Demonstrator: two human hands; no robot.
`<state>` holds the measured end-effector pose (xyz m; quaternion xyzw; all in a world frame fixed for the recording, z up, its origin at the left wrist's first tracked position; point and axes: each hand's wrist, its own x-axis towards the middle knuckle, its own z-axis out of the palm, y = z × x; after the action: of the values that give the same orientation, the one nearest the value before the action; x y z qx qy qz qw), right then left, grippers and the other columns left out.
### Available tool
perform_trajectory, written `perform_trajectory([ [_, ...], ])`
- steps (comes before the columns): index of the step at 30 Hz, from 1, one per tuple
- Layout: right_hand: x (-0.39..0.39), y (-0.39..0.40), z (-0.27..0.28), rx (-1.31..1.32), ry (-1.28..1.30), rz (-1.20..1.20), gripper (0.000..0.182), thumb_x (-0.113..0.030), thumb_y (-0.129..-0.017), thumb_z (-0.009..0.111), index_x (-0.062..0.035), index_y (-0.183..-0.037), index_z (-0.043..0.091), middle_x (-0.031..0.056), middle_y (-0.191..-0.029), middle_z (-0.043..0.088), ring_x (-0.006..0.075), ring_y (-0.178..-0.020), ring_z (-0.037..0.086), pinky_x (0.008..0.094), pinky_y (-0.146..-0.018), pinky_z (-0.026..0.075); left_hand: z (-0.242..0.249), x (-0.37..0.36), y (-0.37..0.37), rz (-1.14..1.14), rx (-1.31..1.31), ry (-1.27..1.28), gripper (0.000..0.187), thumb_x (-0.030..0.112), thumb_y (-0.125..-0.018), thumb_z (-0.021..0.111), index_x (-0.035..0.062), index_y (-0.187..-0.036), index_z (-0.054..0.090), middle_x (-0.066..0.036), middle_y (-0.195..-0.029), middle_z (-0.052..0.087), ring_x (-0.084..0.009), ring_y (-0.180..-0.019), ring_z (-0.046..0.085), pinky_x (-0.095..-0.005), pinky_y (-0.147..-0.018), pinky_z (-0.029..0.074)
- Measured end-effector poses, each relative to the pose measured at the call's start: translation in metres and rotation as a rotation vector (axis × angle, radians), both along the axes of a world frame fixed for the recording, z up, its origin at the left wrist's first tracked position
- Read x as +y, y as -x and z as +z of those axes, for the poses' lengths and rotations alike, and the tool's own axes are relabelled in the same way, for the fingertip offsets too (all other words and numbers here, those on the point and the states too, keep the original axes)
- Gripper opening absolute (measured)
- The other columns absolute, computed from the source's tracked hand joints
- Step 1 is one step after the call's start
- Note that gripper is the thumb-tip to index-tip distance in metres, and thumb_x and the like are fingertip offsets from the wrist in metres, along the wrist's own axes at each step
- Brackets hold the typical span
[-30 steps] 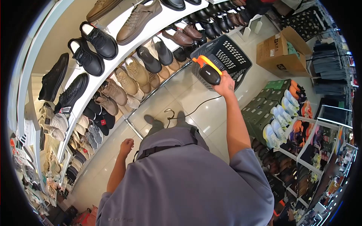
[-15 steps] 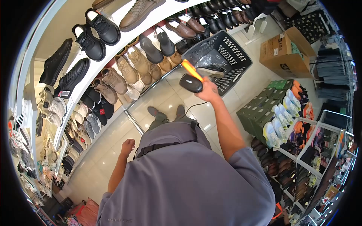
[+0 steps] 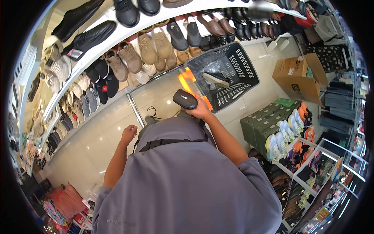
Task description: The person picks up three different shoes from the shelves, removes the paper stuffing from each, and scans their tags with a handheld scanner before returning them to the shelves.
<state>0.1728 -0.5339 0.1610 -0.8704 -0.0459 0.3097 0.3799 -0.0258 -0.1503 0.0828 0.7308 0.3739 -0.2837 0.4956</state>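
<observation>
My right hand (image 3: 200,109) is wrapped round a black handheld scanner (image 3: 185,99) with a rounded head and small pale lettering on top. A thin dark cord (image 3: 152,113) loops near my waist. Just beyond this hand, the orange handle (image 3: 186,82) of a dark grey shopping basket (image 3: 249,72) overlaps it in the view. Inside the basket lie a dark shoe with a pale sole (image 3: 215,80) and clear plastic wrapping (image 3: 219,64). Loosely curled and holding nothing, my left hand (image 3: 129,133) hangs beside my waist over the tiled floor (image 3: 89,148).
White shelves (image 3: 95,46) packed with shoes curve along the front and left. At the right stand an open cardboard box (image 3: 290,76) and stacked green shoeboxes (image 3: 253,126) with colourful trainers (image 3: 286,132) beside them. Hanging clothes (image 3: 339,91) are farther right.
My right hand has drawn back with the scanner, toward my body and slightly left. The view has shifted, and more of the basket's orange handle shows. My left hand stays at my side.
</observation>
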Motion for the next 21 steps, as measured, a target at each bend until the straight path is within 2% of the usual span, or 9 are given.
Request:
perform_trajectory([
  [2,0.019,0.012,-0.008,0.003,-0.059,-0.083,0.060,-0.032,-0.059,0.077,-0.0077,-0.110,0.057,0.0153,-0.107,0.059,0.0356,-0.101,0.060,0.0431,-0.085,0.048,-0.007,0.011,0.012,0.023,-0.038,0.015,0.034,0.033,-0.088,0.061,0.0028,-0.103,0.064,-0.006,-0.084,0.067,-0.0124,-0.070,0.061,-0.0265,-0.061,0.048],
  [5,0.036,0.030,-0.050,-0.058,-0.135,-0.099,0.071,-0.028,-0.057,0.081,-0.0070,-0.117,0.051,0.0160,-0.107,0.062,0.0322,-0.101,0.061,0.0415,-0.085,0.049,-0.010,0.031,0.040,0.100,-0.081,0.030,0.034,0.033,-0.088,0.061,0.0024,-0.102,0.064,-0.007,-0.083,0.067,-0.0130,-0.070,0.061,-0.0271,-0.061,0.048],
  [6,0.050,0.034,-0.036,-0.060,-0.140,-0.061,0.071,-0.028,-0.057,0.081,-0.0070,-0.117,0.051,0.0160,-0.107,0.062,0.0322,-0.101,0.061,0.0415,-0.085,0.049,-0.012,0.041,0.056,0.138,-0.087,0.025,0.034,0.033,-0.088,0.061,0.0024,-0.102,0.064,-0.007,-0.083,0.067,-0.0130,-0.070,0.061,-0.0271,-0.061,0.048],
  [8,0.075,0.037,-0.005,0.078,-0.219,-0.186,0.069,-0.025,-0.055,0.082,-0.0043,-0.113,0.053,0.0164,-0.106,0.063,0.0299,-0.098,0.063,0.0387,-0.085,0.049,-0.019,0.060,0.087,0.174,-0.109,0.040,0.034,0.033,-0.088,0.060,0.0021,-0.102,0.064,-0.008,-0.082,0.066,-0.0136,-0.069,0.062,-0.0278,-0.061,0.049],
  [10,0.083,0.044,-0.046,-0.135,-0.082,-0.103,0.065,-0.021,-0.055,0.081,-0.0019,-0.112,0.054,0.0136,-0.100,0.064,0.0270,-0.094,0.064,0.0364,-0.084,0.050,-0.028,0.082,0.123,0.235,-0.093,0.013,0.034,0.032,-0.086,0.061,0.0019,-0.100,0.064,-0.008,-0.079,0.066,-0.0144,-0.066,0.062,-0.0286,-0.059,0.049],
  [14,0.110,0.058,-0.083,-0.070,-0.208,-0.074,0.056,-0.013,-0.058,0.075,-0.0021,-0.110,0.056,0.0109,-0.095,0.066,0.0216,-0.089,0.064,0.0340,-0.081,0.050,-0.044,0.121,0.203,0.459,0.002,0.031,0.033,0.030,-0.085,0.061,0.0001,-0.098,0.063,-0.007,-0.076,0.065,-0.0144,-0.064,0.062,-0.0286,-0.055,0.049],
  [16,0.136,0.068,-0.073,0.038,-0.318,-0.098,0.049,-0.010,-0.060,0.073,-0.0031,-0.106,0.059,0.0085,-0.090,0.067,0.0199,-0.083,0.065,0.0325,-0.078,0.050,-0.051,0.136,0.241,0.563,0.035,0.046,0.032,0.029,-0.085,0.061,-0.0005,-0.097,0.063,-0.007,-0.075,0.064,-0.0142,-0.063,0.061,-0.0285,-0.054,0.049],
  [19,0.175,0.080,-0.055,0.082,-0.259,-0.077,0.029,-0.004,-0.062,0.069,-0.0032,-0.091,0.065,0.0048,-0.082,0.066,0.0161,-0.076,0.063,0.0299,-0.072,0.050,-0.053,0.157,0.283,0.608,0.065,0.052,0.031,0.027,-0.085,0.061,-0.0010,-0.097,0.062,-0.007,-0.074,0.064,-0.0138,-0.060,0.060,-0.0282,-0.052,0.048],
  [21,0.195,0.089,-0.050,0.128,-0.281,-0.079,0.027,-0.002,-0.063,0.066,-0.0029,-0.090,0.064,0.0036,-0.083,0.064,0.0154,-0.075,0.061,0.0296,-0.070,0.048,-0.050,0.167,0.297,0.689,0.091,0.062,0.030,0.027,-0.085,0.061,-0.0004,-0.098,0.062,-0.008,-0.075,0.064,-0.0134,-0.059,0.058,-0.0282,-0.051,0.047],
])
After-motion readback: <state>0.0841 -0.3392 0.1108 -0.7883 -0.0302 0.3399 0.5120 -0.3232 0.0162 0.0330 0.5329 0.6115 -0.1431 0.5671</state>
